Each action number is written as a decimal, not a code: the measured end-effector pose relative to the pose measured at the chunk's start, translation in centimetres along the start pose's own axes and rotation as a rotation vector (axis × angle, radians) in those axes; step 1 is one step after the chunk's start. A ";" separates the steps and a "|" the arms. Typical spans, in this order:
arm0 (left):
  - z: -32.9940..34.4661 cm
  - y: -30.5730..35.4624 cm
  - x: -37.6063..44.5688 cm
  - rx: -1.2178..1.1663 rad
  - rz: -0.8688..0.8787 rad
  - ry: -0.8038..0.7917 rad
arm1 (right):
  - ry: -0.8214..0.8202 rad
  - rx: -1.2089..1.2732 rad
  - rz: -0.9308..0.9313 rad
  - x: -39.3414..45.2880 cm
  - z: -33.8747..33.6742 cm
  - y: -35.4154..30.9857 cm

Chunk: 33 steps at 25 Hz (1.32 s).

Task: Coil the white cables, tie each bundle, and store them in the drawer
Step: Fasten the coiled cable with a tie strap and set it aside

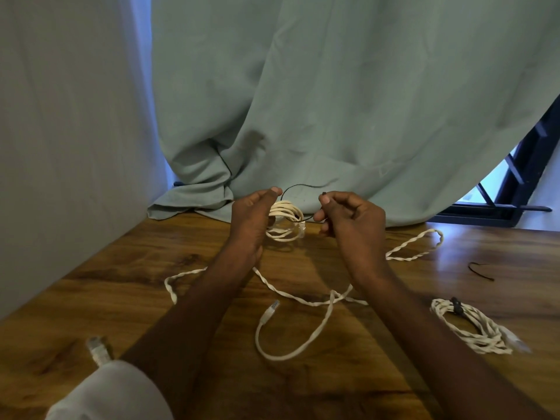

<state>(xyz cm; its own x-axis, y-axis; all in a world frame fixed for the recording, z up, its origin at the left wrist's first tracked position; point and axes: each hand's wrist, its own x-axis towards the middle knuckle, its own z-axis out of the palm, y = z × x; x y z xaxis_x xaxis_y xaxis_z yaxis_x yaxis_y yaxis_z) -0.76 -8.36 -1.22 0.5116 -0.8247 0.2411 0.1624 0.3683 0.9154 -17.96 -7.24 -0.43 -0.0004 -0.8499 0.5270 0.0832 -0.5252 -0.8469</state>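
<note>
left fingers (pixel 274 192) hiding coil's near side, corner connector (pixel 97 350) blurred

Glossy wood-grain table (pixel 127 286), matt cloth curtain (pixel 348 101), smooth twisted white cables (pixel 303 298).

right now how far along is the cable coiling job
Done: one tied bundle lies on the table at right. In hand: the left hand holds a coiled cable while the right hand pinches a black tie around it. Left: a loose cable still uncoiled, a spare tie; no drawer in view.
</note>
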 end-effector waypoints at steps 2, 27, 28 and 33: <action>0.2 -0.1 0.0 0.008 -0.003 0.014 | 0.012 -0.122 -0.118 -0.3 0.3 0.3; -0.4 0.7 0.2 -0.159 -0.058 0.205 | -0.305 0.180 0.436 0.0 0.7 0.0; -0.6 0.7 0.4 -0.192 -0.080 0.231 | -0.307 0.047 0.376 -0.1 0.6 0.0; -1.3 0.5 1.1 -0.247 -0.107 0.305 | -0.353 -0.335 0.057 -0.3 0.2 0.0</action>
<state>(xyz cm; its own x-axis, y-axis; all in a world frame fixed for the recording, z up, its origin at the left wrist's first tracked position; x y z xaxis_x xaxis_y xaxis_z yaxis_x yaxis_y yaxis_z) 0.98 -8.54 -0.94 0.7017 -0.7125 0.0074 0.4072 0.4096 0.8164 -17.72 -7.03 -0.55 0.3379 -0.8411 0.4223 -0.2516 -0.5131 -0.8206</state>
